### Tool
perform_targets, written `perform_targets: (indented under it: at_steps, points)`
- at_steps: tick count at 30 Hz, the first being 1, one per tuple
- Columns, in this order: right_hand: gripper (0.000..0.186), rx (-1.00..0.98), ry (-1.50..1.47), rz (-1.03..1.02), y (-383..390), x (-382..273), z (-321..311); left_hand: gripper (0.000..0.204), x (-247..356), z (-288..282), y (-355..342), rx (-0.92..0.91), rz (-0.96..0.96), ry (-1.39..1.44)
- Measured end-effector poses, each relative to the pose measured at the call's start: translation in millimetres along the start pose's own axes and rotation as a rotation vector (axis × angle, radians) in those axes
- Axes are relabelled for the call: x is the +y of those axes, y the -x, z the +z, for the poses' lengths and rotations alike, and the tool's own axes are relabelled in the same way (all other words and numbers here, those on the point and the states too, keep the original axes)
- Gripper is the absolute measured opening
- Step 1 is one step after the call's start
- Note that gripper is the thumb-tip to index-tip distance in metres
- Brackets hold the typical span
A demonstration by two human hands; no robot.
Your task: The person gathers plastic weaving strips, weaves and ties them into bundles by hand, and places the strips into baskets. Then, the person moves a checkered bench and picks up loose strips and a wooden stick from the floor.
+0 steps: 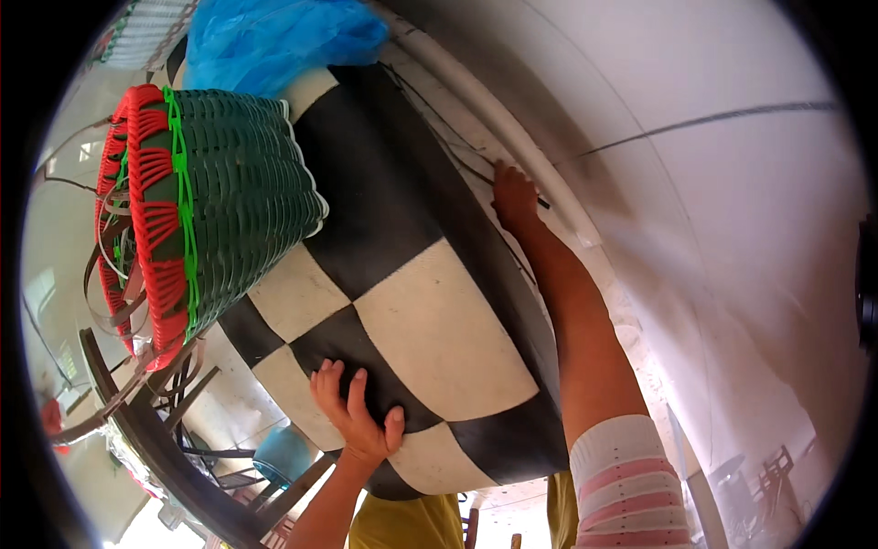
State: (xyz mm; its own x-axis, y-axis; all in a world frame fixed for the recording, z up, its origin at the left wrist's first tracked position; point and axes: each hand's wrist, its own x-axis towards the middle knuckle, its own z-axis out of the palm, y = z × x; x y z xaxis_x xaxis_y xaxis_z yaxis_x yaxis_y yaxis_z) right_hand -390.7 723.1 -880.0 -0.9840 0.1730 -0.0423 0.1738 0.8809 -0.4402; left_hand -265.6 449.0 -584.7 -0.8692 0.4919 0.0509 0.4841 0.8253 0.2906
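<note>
My left hand [357,412] lies on the black-and-white checkered padded surface [439,329], fingers apart, holding nothing. Stretched far out to the right, my right hand [515,195] is closed in the gap between the padded surface and the wall. A thin dark strip [471,171] runs into its fingers, and a short dark end pokes out past the hand. Tipped on its side at the left is a dark green woven basket [242,174], with a red-wrapped rim and bright green lacing. Loose brown strips [101,265] hang out around its mouth.
A crumpled blue plastic bag [283,41] lies at the far end of the padded surface. Along the right runs a white wall [732,210] with a pale pipe-like edge [476,91] at its foot. Dark wooden chair parts [183,467] and a blue container [282,456] stand at lower left.
</note>
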Motion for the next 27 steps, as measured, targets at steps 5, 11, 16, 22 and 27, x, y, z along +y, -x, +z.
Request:
perform_targets:
  at_steps: [5, 11, 16, 22, 27]
  points:
    - [0.037, -0.686, 0.065, 0.142, 28.2, 9.3, 10.3, 0.056, 1.5, -0.6, -2.5, 0.003, 0.016, 0.021]
    - [0.032, 0.187, -0.255, -0.029, 46.6, -2.4, -47.9, 0.056, -4.1, -6.4, 3.7, 0.011, -0.006, -0.019]
    - [0.042, 0.193, 0.086, 0.066, 71.0, 56.4, -34.0, 0.055, 3.0, -4.8, -1.5, 0.021, -0.018, 0.005]
    - [0.037, -0.212, 0.555, 0.261, 50.2, 43.0, -17.3, 0.054, -7.1, -3.8, 4.1, 0.072, -0.055, 0.058]
    - [0.044, -0.434, 0.237, 0.516, 59.6, 18.3, -13.3, 0.051, -11.2, -24.2, 3.8, 0.046, -0.096, 0.091]
